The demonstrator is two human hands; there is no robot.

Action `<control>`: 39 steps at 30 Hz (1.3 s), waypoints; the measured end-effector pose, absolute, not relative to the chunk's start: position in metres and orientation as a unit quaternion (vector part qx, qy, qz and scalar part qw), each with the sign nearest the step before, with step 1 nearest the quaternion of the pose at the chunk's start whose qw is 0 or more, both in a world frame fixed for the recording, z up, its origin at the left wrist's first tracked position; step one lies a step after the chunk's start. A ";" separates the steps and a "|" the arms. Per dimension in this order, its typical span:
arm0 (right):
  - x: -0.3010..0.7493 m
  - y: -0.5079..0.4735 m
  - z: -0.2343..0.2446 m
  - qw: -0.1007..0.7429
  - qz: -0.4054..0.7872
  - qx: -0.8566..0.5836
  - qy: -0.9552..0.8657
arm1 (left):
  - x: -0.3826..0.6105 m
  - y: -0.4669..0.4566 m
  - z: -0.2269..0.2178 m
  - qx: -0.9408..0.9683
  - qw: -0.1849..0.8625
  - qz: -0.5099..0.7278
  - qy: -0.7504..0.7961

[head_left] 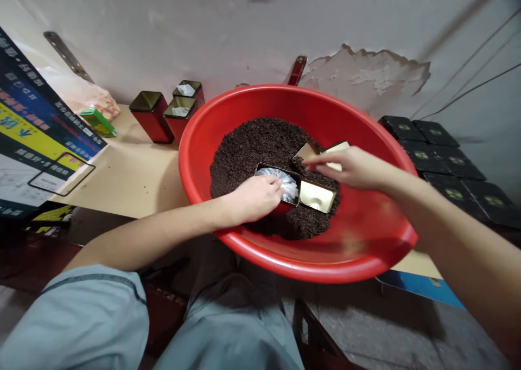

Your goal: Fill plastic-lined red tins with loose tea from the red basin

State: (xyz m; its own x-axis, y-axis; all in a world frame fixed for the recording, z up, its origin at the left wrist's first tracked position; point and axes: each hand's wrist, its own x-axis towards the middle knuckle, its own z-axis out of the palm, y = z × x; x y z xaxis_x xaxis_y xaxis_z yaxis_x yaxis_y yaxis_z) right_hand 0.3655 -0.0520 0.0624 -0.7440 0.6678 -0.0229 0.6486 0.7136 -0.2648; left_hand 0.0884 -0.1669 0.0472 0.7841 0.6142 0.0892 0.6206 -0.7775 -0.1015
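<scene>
My left hand (260, 196) is closed, its fingertips pinching the clear plastic bag (290, 188) gathered in the mouth of a red tin (285, 210). That tin rests on a heap of dark, dry bits like loose tea leaves (260, 142) inside a big red plastic basin (366, 261). Over the basin's right half, my right hand (340, 165) has its fingers stretched out, just above or at several shiny gold lids. One gold lid (317, 197) lies against the tin's right side; another lid (307, 151) sits near my right fingertips. Whether those fingers touch a lid, I cannot tell.
Red tins (150, 117) stand left of the basin, two with plastic inside. Black-topped tins (439, 153) stand in rows at the right. A printed carton (36, 126) and a small green box (98, 122) are at the left. Behind is a peeling wall (366, 77).
</scene>
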 end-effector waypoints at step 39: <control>0.350 -0.018 0.052 0.251 -0.044 -0.470 -0.845 | 0.086 -0.162 0.056 -0.935 0.101 0.039 -0.338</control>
State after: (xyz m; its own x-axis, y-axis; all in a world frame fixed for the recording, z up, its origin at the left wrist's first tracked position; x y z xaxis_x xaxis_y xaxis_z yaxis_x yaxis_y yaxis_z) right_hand 0.3501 -0.0178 0.0518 -0.4325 0.7720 0.4658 0.8163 0.5546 -0.1613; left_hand 0.0857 -0.1624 0.0558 0.7690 0.6393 -0.0051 0.6233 -0.7515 -0.2160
